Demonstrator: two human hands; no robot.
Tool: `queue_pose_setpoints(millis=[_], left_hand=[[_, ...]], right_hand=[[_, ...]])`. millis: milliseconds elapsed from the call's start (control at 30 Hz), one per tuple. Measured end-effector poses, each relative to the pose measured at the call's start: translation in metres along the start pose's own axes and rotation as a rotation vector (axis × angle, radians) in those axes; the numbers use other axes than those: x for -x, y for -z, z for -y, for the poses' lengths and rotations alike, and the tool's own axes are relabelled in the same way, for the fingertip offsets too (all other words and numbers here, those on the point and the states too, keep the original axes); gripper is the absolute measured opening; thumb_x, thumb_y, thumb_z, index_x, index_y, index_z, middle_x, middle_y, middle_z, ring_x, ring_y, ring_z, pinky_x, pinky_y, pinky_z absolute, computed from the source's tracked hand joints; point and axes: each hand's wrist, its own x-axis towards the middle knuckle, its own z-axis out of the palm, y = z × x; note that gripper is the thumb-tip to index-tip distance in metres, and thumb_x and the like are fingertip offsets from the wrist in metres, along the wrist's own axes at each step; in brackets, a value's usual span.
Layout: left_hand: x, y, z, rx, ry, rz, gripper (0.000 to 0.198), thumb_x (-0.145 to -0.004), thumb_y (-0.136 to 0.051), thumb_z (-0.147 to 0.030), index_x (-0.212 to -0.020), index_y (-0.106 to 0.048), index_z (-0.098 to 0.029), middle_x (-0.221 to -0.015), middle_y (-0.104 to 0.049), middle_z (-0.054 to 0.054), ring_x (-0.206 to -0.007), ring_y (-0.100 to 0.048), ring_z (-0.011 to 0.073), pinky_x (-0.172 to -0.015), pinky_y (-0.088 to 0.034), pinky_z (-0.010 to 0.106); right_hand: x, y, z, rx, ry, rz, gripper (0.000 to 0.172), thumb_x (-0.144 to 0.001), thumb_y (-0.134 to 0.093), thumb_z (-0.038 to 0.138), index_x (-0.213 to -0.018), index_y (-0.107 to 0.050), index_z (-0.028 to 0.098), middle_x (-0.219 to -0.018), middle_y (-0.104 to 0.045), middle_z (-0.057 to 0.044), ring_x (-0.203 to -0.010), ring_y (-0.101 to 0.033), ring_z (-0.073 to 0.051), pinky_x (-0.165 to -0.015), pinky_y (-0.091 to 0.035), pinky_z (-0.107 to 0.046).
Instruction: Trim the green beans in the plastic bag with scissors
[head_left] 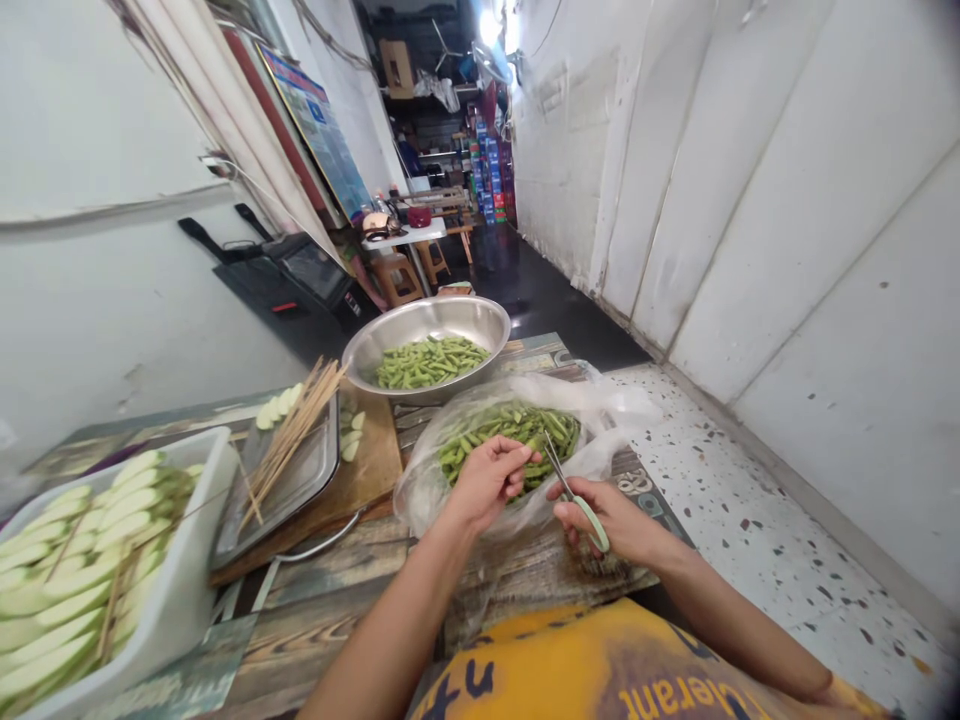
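My right hand (596, 515) holds scissors (589, 520) with pale green handles, the blades pointing up and left above a clear plastic bag (431, 480). My left hand (495, 475) pinches a green pod (536, 443) by the blade tips. Under both hands, the open bag holds many green pods (480, 430). Behind the bag, a wide steel bowl (480, 318) contains more green pods (431, 362).
At the left, a white tub (217, 480) holds skewered pale green slices (67, 600). Wooden skewers (292, 440) lie on a metal tray (322, 470), partly over a wooden board (382, 445). A white wall (750, 200) rises on the right; a small table (420, 233) stands farther back.
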Motion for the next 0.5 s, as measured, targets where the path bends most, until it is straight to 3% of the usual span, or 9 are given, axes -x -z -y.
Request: queue_pose_setpoints(millis=[133,333,500], left_hand=[[0.004,-0.004,0.006,-0.097,-0.034,0.026,0.032,-0.063,-0.075,-0.029,-0.071,-0.047,-0.014,-0.07,-0.066,0.004,-0.039,-0.037,0.0011,-0.036,-0.024,0.014],[0.006,-0.005,0.006,-0.159,-0.027,0.017,0.033,-0.063,-0.074,-0.031,-0.071,-0.046,-0.015,-0.069,-0.067,0.005,-0.038,-0.036,0.0014,-0.036,-0.023,0.015],[0.002,0.004,-0.008,-0.025,0.011,-0.019,0.029,-0.062,-0.072,-0.02,-0.079,-0.05,-0.014,-0.066,-0.063,0.003,-0.041,-0.035,0.0014,-0.037,-0.022,0.013]], right_hand=[[-0.004,0.001,0.005,0.074,0.011,-0.014,0.05,-0.077,-0.057,0.06,-0.097,-0.054,0.014,-0.066,-0.052,0.0,-0.057,-0.054,-0.013,-0.039,-0.038,-0.018],[-0.009,0.002,0.003,0.152,0.019,-0.06,0.039,-0.078,-0.059,0.054,-0.077,-0.055,0.015,-0.051,-0.048,0.004,-0.044,-0.048,-0.009,-0.042,-0.035,-0.019],[-0.011,0.005,0.001,0.066,-0.037,-0.118,0.04,-0.075,-0.06,0.055,-0.075,-0.056,0.015,-0.047,-0.049,0.005,-0.038,-0.046,-0.009,-0.039,-0.033,-0.019]])
